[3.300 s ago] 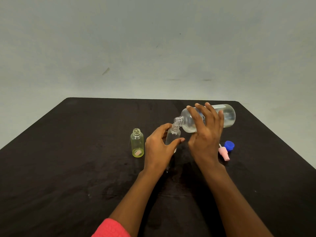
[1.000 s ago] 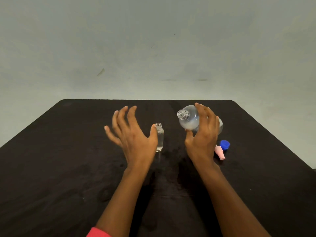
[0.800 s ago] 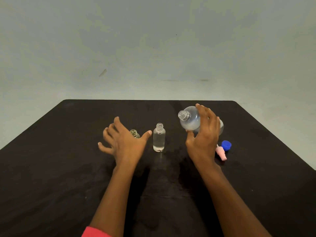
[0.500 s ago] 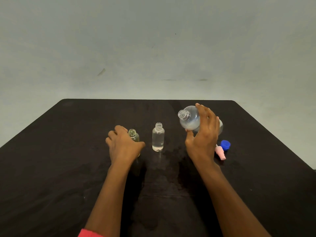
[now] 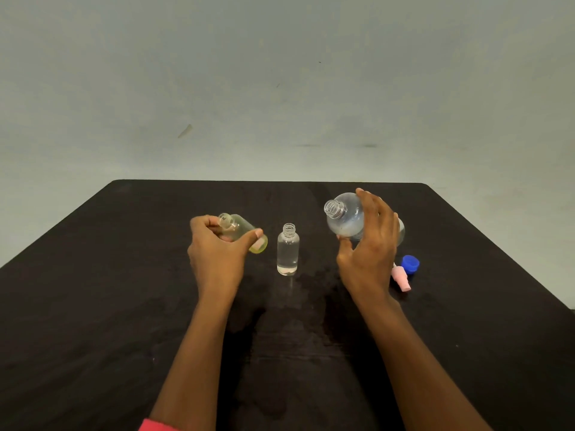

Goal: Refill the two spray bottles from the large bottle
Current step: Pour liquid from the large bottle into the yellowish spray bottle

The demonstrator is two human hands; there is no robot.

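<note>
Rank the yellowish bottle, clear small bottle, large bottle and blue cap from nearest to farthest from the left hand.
1. Yellowish bottle: gripped in the left hand itself.
2. Clear small bottle: upright, just right of it.
3. Large bottle: further right, tilted in the right hand.
4. Blue cap: far right on the table, past the right hand.

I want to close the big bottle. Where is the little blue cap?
In the head view, the round blue plastic cap lies at the right of the black table, beside the pink spray nozzle, right of the right hand gripping the large clear bottle.
</note>
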